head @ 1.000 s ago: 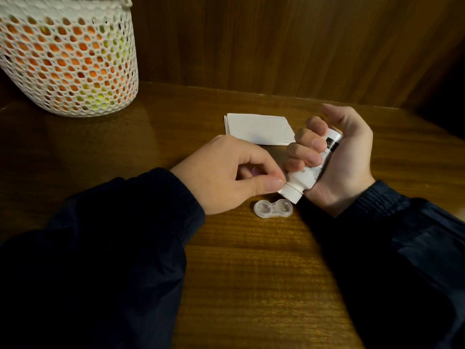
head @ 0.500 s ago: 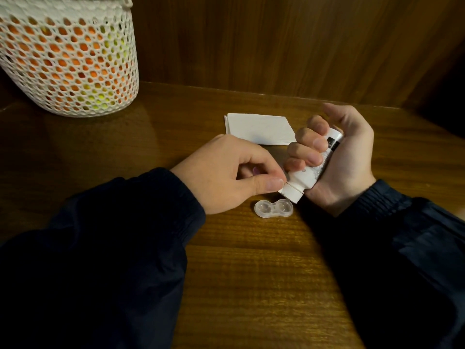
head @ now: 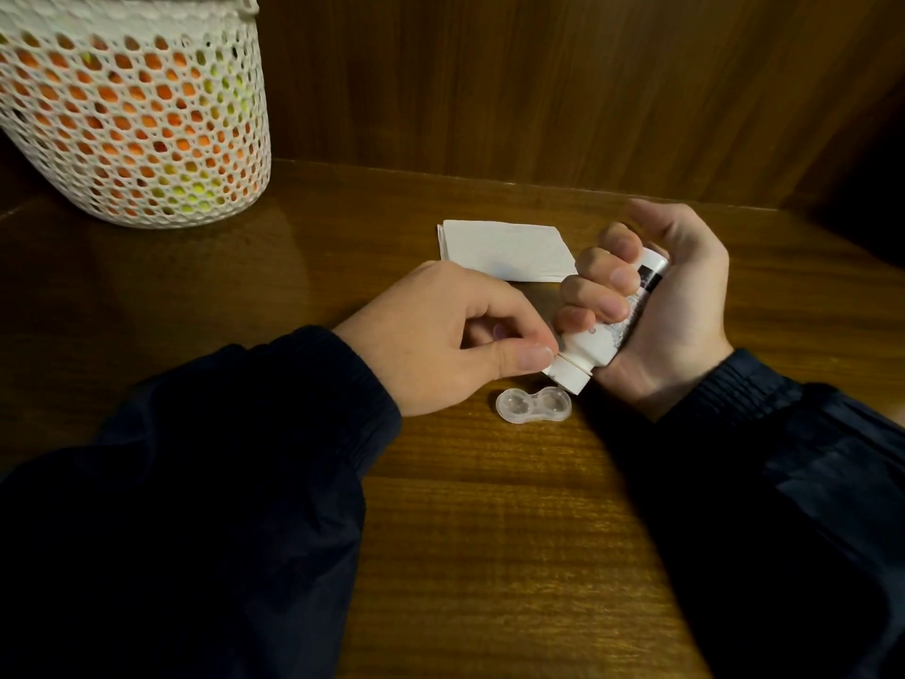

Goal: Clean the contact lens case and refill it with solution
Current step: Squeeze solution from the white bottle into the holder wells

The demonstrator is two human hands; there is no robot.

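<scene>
Clear twin-well lens case (head: pixel 534 405) lying flat on the wooden table (head: pixel 489 531), both wells uncapped, just below the left thumb tip and directly under the bottle's cap. White solution bottle (head: pixel 605 330) tilted cap-down, its cap (head: pixel 570 374) hovering just above the case's right well; touching or a hair apart, cannot tell. Wrapped round the bottle's body by the right hand (head: pixel 671 311), four fingers (head: pixel 602 272) curled across the label side, stacked close together, thumb hidden behind. Pinched at the cap's left edge by the left hand (head: pixel 440 345), thumb (head: pixel 519 360) pressed against the cap from the near side, index finger curled over from the far side, remaining fingers tucked into the palm. Dark sleeves on both forearms.

Beyond the knuckles of both hands, a folded white tissue (head: pixel 504 252) flat on the table, its near corner just behind the right fingers. Well away past the left wrist, at the far left, a white perforated basket (head: pixel 137 115) with orange and yellow-green showing through the holes. Behind everything, a wood-panelled wall (head: pixel 538 80).
</scene>
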